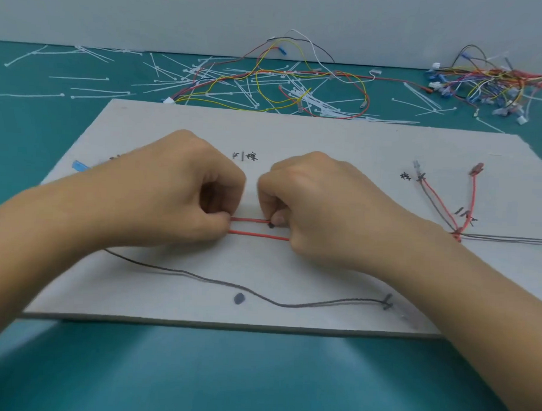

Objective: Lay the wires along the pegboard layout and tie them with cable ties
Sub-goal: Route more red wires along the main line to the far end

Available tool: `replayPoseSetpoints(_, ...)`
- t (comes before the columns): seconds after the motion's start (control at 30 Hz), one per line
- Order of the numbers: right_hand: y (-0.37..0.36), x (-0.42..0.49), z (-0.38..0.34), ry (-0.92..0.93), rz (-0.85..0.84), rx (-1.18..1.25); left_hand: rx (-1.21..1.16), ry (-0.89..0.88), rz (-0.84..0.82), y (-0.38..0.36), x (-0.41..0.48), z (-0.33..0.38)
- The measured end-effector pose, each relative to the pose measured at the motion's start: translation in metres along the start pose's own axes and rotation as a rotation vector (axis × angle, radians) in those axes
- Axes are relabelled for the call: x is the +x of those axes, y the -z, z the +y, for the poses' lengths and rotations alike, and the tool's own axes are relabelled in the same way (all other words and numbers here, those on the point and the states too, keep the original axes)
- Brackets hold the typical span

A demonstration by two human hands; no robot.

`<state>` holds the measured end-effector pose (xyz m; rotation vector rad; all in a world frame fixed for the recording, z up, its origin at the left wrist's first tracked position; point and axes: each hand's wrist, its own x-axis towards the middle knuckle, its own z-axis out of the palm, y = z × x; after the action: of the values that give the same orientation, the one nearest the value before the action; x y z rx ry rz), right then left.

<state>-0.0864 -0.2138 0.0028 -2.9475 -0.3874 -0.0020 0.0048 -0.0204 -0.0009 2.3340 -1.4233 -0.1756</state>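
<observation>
The left hand (172, 189) is curled and pinches the red wires (256, 234) at their left end. The two wires are thin, straight and parallel, and lie on the board (296, 138) between both hands. The right hand (319, 207), curled too, pinches the upper wire beside a black dot (271, 226). A grey wire (199, 276) curves just below the hands.

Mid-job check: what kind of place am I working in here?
Probably a wire-harness assembly bench: a marked layout board on a teal mat, loose cable ties scattered behind it, heaps of coloured wires with connectors, and the left hand and right hand pinching red wires.
</observation>
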Motion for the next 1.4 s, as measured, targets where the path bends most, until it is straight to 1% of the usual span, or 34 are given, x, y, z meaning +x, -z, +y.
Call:
replayPoseSetpoints(0.07, -0.003, 0.014, -0.012, 0.024, 0.027, -0.030, 0.032, 0.052, -0.005, 0.008, -0.008, -0.013)
replayPoseSetpoints(0.13, -0.004, 0.019, -0.019, 0.041, 0.049, -0.008, 0.054, 0.100, -0.012, 0.013, -0.015, -0.022)
replayPoseSetpoints(0.23, -0.002, 0.008, -0.010, 0.010, 0.054, 0.039, 0.086, 0.113, -0.010, 0.012, -0.016, -0.024)
replayPoseSetpoints(0.3, 0.004, -0.004, 0.004, -0.015, 0.051, 0.067, 0.054, 0.107, -0.002, 0.010, -0.010, -0.021)
replayPoseSetpoints(0.4, 0.017, -0.031, 0.028, -0.033, 0.074, 0.160, -0.057, 0.102, 0.004, 0.005, 0.001, -0.016)
replayPoseSetpoints(0.47, 0.025, -0.054, 0.043, -0.092, 0.112, 0.182, -0.091, 0.098, 0.009, 0.004, 0.006, -0.014)
replayPoseSetpoints(0.63, 0.027, -0.108, 0.084, -0.303, 0.291, 0.191, -0.069, 0.056, -0.019, 0.000, 0.010, -0.009)
replayPoseSetpoints(0.73, 0.017, -0.127, 0.094, -0.271, 0.258, 0.240, -0.078, -0.026, -0.022, -0.011, 0.013, 0.002)
replayPoseSetpoints(0.83, 0.007, -0.135, 0.101, -0.246, 0.235, 0.262, -0.117, -0.084, 0.013, -0.020, 0.020, 0.014)
replayPoseSetpoints(1.03, 0.002, -0.141, 0.117, -0.277, 0.252, 0.347, -0.152, -0.114, 0.006, -0.031, 0.042, 0.032)
replayPoseSetpoints(1.2, 0.003, -0.140, 0.110, -0.285, 0.260, 0.382, -0.153, -0.091, 0.024, -0.036, 0.053, 0.040)
replayPoseSetpoints(1.4, 0.004, -0.136, 0.105, -0.308, 0.254, 0.409, -0.136, -0.109, 0.034, -0.048, 0.067, 0.057)
